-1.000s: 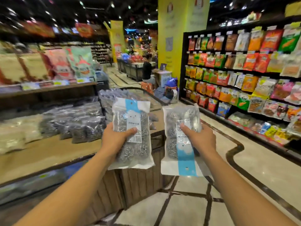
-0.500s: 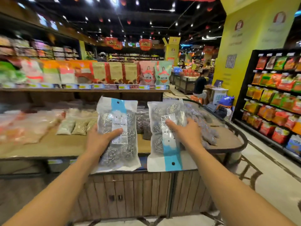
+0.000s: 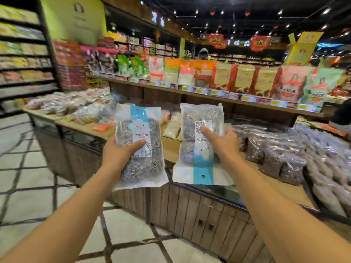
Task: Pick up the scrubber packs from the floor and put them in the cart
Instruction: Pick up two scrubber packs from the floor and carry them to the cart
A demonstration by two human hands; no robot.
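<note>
Two scrubber packs are held up side by side before the worktop (image 3: 190,149): the left scrubber pack (image 3: 139,147) left of the right scrubber pack (image 3: 201,145). Bagged goods (image 3: 284,149) lie on the worktop; a shelf (image 3: 209,93) stands behind it.

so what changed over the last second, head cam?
The view swung left: the hanging snack rack on the right went out of frame, and the wooden display counter with its shelf of bagged goods now fills the middle. No grasp or release. The left hand still grips one scrubber pack, the right hand the other scrubber pack, blue end down. No cart in view.
</note>
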